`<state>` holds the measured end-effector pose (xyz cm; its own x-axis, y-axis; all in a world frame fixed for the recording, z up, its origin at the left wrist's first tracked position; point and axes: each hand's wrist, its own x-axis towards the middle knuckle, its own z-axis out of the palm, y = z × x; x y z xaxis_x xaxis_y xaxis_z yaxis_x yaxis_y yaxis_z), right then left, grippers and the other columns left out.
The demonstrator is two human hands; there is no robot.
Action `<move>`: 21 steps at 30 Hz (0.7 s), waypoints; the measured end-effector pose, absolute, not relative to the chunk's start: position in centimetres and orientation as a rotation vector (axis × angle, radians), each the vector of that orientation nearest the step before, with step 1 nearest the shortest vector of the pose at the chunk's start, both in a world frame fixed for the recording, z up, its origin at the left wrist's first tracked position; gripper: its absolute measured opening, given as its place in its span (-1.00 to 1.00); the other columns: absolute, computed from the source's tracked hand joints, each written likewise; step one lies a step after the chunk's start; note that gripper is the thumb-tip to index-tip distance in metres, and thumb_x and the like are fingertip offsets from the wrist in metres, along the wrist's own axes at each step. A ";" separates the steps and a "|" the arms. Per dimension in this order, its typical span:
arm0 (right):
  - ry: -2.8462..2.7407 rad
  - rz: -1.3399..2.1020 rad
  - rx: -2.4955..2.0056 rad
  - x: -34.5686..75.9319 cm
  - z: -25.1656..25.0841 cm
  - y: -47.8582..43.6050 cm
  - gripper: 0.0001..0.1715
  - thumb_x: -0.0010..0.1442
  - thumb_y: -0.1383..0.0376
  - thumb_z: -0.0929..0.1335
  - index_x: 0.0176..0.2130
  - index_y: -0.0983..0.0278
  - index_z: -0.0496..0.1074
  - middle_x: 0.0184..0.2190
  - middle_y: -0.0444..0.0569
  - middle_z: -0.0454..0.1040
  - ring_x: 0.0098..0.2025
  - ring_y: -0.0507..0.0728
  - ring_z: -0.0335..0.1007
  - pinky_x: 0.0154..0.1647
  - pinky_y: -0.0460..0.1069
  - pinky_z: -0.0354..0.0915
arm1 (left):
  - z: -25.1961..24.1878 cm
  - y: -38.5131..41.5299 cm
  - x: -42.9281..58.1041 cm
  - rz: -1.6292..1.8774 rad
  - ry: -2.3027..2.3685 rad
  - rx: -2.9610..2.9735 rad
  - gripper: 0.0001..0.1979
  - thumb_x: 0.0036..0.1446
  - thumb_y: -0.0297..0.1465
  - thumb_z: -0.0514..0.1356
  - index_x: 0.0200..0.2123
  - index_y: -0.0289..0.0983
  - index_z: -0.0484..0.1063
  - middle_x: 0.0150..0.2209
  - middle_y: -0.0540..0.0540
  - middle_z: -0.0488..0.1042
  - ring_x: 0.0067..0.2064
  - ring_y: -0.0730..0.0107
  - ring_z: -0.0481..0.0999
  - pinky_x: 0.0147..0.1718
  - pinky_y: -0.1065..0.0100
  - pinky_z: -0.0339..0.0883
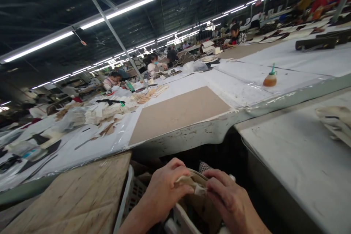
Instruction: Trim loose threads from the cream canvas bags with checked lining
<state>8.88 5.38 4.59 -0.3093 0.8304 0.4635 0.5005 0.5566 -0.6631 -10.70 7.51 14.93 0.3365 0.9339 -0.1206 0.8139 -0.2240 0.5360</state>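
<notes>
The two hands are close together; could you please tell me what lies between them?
In the head view, pale crumpled material lies between the left hand and right hand.

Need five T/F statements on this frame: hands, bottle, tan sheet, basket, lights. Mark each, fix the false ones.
1. The left hand and right hand both hold cream-coloured material. True.
2. The bottle with the green nozzle lies on its side. False: the bottle stands upright.
3. A flat tan sheet lies on the white tabletop. True.
4. The perforated basket sits beyond the right hand. False: the perforated basket is beside the left forearm.
5. The overhead tube lights are off. False: the tube lights are lit.
</notes>
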 end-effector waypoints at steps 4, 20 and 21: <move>-1.971 0.522 -1.057 9.2 4.4 5.5 -0.83 0.34 0.38 0.20 -0.25 0.16 0.32 -0.07 -0.05 0.47 -0.16 0.09 0.51 -0.23 -0.05 0.43 | 14.9 8.3 -9.9 0.283 1.463 2.153 -0.90 0.05 -0.47 0.21 -0.50 -0.22 0.44 -0.25 0.07 0.35 -0.26 0.47 0.39 -0.25 0.44 0.20; -1.832 0.688 -1.208 10.1 3.7 5.4 -0.84 0.21 0.43 0.30 -0.24 0.16 0.27 -0.21 -0.11 0.43 -0.21 0.11 0.44 -0.23 -0.02 0.36 | 13.7 9.3 -9.6 0.399 1.339 2.302 -0.79 0.23 -0.49 0.10 -0.47 -0.24 0.37 -0.07 0.01 0.48 -0.08 0.41 0.48 -0.09 0.44 0.27; -1.828 0.693 -1.206 10.2 3.8 5.4 -0.83 0.20 0.44 0.31 -0.25 0.17 0.27 -0.22 -0.11 0.43 -0.21 0.11 0.44 -0.23 -0.03 0.36 | 13.6 9.3 -9.6 0.403 1.342 2.315 -0.79 0.24 -0.48 0.09 -0.46 -0.23 0.38 -0.08 0.01 0.49 -0.07 0.41 0.48 -0.07 0.43 0.27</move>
<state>10.18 5.38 3.79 -0.2050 0.9209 0.3315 0.4697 0.3897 -0.7921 -9.59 9.26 13.58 0.4886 0.8719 0.0338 0.7462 -0.4376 0.5017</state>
